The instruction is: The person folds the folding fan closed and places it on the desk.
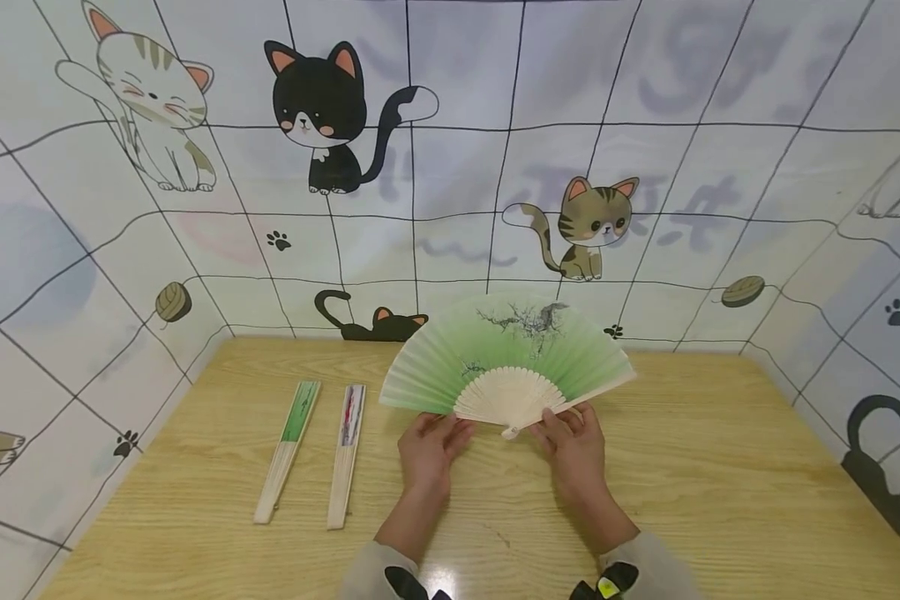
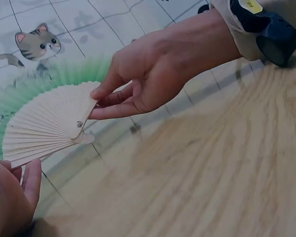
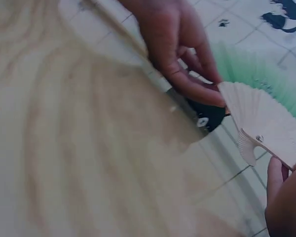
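Observation:
A green folding fan (image 1: 508, 354), spread wide, is held up between both hands above the table. Its leaf fades from white to green with a dark branch print, and pale ribs meet at a pivot (image 2: 79, 124). My left hand (image 1: 429, 454) pinches the fan's left outer rib between thumb and fingers. On the opposite side, the right outer rib is pinched by my right hand (image 1: 573, 454), close to the pivot end. In the right wrist view the left hand (image 3: 180, 54) grips the rib's edge, while the right hand (image 3: 286, 197) shows partly at the lower right corner.
Left of the hands, a closed fan with a green leaf (image 1: 288, 450) lies on the wooden table (image 1: 720, 483). Beside it is another closed fan with a white and red print (image 1: 347, 454). A cat-patterned cloth (image 1: 465, 167) walls the table's back and sides.

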The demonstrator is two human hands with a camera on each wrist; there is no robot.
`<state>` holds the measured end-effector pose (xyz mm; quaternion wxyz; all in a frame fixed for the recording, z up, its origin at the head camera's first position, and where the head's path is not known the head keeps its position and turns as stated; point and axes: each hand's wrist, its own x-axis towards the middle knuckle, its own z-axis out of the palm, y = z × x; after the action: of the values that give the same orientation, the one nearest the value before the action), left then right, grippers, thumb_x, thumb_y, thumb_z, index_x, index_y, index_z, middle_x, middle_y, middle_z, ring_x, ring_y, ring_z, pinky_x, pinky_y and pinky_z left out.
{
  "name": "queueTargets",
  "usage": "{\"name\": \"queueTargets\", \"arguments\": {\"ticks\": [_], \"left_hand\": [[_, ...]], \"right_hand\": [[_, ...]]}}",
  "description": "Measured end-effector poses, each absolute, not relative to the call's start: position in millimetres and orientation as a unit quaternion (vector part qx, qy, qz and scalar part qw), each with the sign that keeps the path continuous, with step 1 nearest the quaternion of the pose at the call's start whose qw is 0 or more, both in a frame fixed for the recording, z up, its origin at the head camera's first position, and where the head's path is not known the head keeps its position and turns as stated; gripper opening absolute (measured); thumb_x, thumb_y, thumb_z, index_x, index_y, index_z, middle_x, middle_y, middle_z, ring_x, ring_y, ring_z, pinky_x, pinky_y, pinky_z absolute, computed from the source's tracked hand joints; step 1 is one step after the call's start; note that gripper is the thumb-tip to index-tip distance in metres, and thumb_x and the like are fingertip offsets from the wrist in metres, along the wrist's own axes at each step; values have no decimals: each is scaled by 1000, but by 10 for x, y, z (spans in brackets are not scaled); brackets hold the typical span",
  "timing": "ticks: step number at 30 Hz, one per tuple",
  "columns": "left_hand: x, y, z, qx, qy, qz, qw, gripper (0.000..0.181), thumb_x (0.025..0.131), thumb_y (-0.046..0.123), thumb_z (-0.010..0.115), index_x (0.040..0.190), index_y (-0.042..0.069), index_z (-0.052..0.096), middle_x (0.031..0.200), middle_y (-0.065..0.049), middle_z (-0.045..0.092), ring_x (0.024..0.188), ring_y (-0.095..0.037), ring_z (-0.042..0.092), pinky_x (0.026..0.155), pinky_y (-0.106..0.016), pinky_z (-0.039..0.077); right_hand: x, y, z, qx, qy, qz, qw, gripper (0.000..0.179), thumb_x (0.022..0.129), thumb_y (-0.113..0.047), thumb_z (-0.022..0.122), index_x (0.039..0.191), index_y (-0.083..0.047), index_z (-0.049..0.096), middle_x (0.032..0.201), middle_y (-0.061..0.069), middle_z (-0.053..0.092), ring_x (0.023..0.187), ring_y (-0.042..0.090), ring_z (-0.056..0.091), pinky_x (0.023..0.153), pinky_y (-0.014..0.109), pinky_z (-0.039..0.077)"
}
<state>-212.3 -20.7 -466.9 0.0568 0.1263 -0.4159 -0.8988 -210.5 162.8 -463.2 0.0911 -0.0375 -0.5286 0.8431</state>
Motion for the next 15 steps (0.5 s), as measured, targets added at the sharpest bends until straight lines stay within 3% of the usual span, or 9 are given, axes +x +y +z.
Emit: {"name": "queueTargets", "arguments": {"ticks": [8,15], "left_hand": [[-2176,-278,-4801,100,-450,-879,121,8,90,-1,64,88,-7,60,86,-24,63,80,-35,68,76,-43,58],[-2157,-279,-4792,114,-438,-879,147,11,87,0,69,85,-7,61,85,-20,61,76,-35,68,77,-45,58]], "right_hand": [[-2160,1425,-4786,-90,-566,810,124,33,95,4,54,122,2,35,110,13,45,89,13,58,83,29,56],[-2154,1462,-4788,-70,-566,817,87,33,96,5,51,123,3,32,113,16,43,94,18,57,89,33,54]]}}
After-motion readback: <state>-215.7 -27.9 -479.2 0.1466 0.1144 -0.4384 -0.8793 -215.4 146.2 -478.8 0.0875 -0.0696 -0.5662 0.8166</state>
